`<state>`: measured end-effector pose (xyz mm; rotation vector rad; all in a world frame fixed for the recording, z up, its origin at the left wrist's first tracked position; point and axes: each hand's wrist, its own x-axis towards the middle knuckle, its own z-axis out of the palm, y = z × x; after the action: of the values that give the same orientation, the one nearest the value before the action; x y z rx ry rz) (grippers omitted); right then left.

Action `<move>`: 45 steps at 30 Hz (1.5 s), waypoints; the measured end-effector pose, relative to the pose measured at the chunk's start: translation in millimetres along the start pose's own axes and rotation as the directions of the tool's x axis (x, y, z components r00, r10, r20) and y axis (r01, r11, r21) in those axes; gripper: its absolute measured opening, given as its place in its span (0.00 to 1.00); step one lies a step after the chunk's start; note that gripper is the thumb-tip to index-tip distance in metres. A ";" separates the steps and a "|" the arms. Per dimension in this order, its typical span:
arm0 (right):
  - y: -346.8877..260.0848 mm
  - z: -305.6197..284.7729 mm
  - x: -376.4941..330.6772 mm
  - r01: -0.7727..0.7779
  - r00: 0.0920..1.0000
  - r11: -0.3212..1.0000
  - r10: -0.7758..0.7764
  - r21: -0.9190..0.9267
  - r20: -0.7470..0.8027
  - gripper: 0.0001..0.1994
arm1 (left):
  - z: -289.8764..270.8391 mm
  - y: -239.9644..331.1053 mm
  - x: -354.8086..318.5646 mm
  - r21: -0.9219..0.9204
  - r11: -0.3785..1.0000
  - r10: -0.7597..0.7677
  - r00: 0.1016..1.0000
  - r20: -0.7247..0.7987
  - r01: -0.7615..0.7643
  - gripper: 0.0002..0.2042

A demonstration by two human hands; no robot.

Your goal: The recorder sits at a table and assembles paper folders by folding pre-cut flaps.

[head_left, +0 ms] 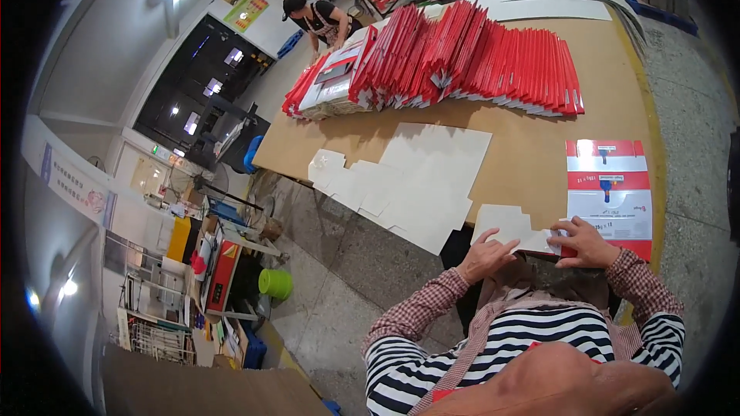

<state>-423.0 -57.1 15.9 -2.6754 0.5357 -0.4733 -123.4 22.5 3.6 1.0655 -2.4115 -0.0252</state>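
Note:
At the table's near edge, my left hand (487,256) is open, its fingers spread over a small white cardboard panel (505,222). My right hand (586,245) has its fingers bent round the left edge of a red-and-white printed carton blank (609,192), which lies flat at the table's right side. A narrow white flap with a red edge shows between the two hands. Whether that flap and the white panel belong to the printed blank, I cannot tell. Left of my hands lie overlapping plain white cardboard blanks (420,177), partly past the table edge.
Across the brown table (532,135) runs a long row of red folded cartons (462,54). White sheets (539,4) lie behind it. A person (320,21) leans at the far left end. A green bin (275,283) stands on the floor at left, near a cluttered workbench (223,273).

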 end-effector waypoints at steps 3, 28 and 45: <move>-1.0 -1.0 -0.5 -0.025 1.000 0.999 0.025 0.045 -0.003 0.27 | 3.0 1.2 1.0 -0.075 0.994 -0.082 0.995 -0.061 0.077 0.24; 6.7 -1.0 1.5 0.007 1.000 0.998 -0.005 0.064 -0.021 0.26 | 66.7 11.7 6.5 -0.974 -0.215 -0.970 0.132 0.204 -0.076 0.17; 8.6 -10.3 -37.7 -0.364 0.915 0.919 0.324 -0.148 -0.240 0.38 | 66.9 0.5 101.3 -0.131 0.988 -0.060 0.988 0.142 0.079 0.57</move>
<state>-462.4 -51.4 12.0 -2.6347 1.1489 -0.6314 -211.5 -59.8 -10.7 1.1162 -2.4525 -0.2922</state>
